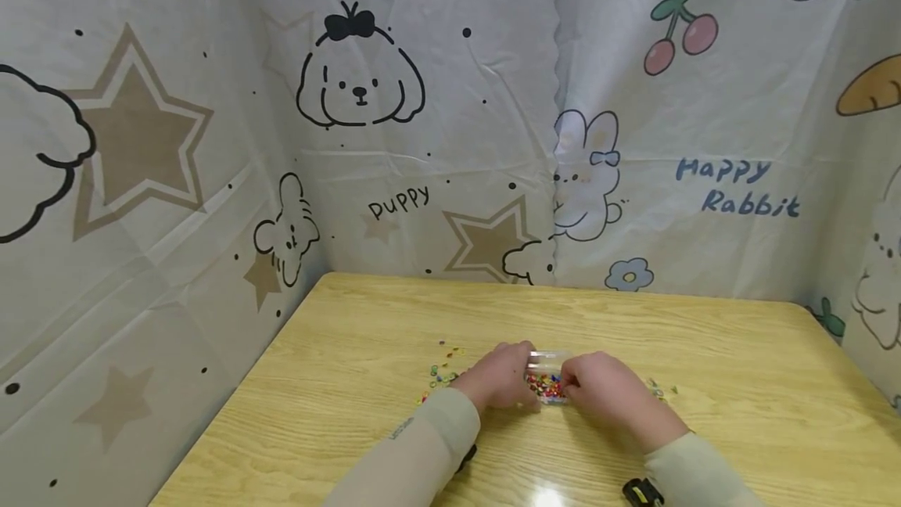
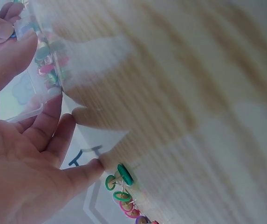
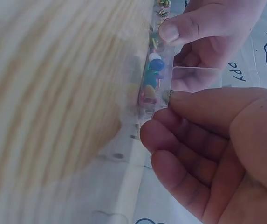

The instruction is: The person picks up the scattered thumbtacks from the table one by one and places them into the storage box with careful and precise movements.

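A clear plastic box point(image 1: 544, 398) of colourful thumbtacks point(image 1: 546, 386) sits on the table between my hands, its clear lid point(image 3: 196, 70) raised at the far side. With thumb and fingers my left hand point(image 1: 503, 375) grips the box's left end; in the left wrist view its thumb point(image 2: 12, 58) lies along the wall. My right hand point(image 1: 605, 386) is at the opposite end, fingers curled, the thumb point(image 3: 194, 105) and forefinger pinching the box's corner. Part of that pinch is hidden. Tacks of blue, white, green and pink show through the side in the right wrist view.
Loose thumbtacks point(image 1: 442, 372) lie scattered left of the box, and a few more tacks point(image 1: 656, 390) lie to the right, beyond my right wrist. The wooden table point(image 1: 338, 413) meets a printed cloth point(image 1: 450, 139) at its back and sides.
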Demonstrator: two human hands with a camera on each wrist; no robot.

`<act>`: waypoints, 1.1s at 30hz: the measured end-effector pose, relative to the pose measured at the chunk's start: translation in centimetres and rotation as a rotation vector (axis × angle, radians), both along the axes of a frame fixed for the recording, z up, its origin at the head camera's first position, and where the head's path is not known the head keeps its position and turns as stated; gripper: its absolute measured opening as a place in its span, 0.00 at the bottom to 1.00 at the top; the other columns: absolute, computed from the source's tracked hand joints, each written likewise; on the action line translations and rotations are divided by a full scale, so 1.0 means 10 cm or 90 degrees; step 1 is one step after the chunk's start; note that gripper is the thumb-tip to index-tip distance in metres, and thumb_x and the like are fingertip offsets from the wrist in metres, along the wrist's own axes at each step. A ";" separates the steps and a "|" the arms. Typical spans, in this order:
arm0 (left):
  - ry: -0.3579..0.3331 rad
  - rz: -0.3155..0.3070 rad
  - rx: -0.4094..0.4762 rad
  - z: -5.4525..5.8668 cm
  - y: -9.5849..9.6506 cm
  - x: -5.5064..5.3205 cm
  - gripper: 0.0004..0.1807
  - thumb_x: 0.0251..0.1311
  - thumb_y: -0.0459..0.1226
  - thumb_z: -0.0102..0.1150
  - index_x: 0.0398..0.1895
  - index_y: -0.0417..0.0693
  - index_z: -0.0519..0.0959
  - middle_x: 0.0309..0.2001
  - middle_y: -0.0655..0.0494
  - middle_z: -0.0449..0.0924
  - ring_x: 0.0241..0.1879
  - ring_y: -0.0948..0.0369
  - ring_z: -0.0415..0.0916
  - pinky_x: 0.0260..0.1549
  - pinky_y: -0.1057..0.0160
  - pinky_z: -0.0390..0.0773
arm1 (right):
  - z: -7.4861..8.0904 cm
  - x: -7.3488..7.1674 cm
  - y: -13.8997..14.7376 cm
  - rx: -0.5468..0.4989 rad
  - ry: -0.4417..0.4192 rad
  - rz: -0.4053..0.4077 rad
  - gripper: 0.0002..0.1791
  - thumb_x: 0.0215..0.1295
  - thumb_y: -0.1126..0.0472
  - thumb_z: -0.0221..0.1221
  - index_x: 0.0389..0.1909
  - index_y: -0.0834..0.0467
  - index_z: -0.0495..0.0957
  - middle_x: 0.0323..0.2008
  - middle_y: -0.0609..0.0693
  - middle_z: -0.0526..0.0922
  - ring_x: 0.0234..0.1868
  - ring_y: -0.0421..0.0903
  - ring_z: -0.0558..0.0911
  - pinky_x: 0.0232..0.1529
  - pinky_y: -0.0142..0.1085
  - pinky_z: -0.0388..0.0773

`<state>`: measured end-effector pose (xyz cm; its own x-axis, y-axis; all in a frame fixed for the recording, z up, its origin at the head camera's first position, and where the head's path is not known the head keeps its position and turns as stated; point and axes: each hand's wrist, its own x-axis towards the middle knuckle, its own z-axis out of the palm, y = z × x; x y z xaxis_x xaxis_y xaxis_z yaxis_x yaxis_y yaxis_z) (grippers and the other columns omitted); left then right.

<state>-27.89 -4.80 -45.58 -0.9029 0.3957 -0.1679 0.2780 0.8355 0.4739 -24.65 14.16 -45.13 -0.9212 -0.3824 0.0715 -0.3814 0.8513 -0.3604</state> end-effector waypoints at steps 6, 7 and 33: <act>-0.006 0.000 0.002 -0.02 0.02 0.02 0.35 0.44 0.44 0.83 0.55 0.54 0.74 0.42 0.61 0.73 0.39 0.64 0.69 0.40 0.62 0.75 | -0.02 0.03 0.06 -0.009 0.008 0.000 0.10 0.60 0.66 0.67 0.25 0.48 0.84 0.27 0.38 0.82 0.30 0.38 0.78 0.39 0.42 0.79; -0.007 0.002 0.003 -0.02 0.02 0.02 0.35 0.44 0.44 0.83 0.55 0.54 0.74 0.42 0.61 0.74 0.39 0.64 0.70 0.41 0.62 0.75 | -0.02 0.04 0.08 -0.012 0.009 -0.004 0.09 0.60 0.66 0.67 0.26 0.48 0.84 0.27 0.37 0.82 0.30 0.38 0.78 0.39 0.42 0.79; -0.010 0.008 0.017 -0.01 0.02 0.02 0.38 0.45 0.44 0.83 0.60 0.53 0.74 0.45 0.60 0.75 0.41 0.63 0.72 0.45 0.59 0.76 | 0.15 0.03 1.24 0.010 -0.129 -0.152 0.05 0.66 0.59 0.59 0.37 0.54 0.83 0.35 0.47 0.82 0.34 0.47 0.76 0.39 0.51 0.76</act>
<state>-27.74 -4.56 -45.67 -0.9053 0.3884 -0.1718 0.2596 0.8262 0.5000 -24.30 26.55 -43.62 -0.9801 -0.1530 -0.1268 -0.0917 0.9143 -0.3946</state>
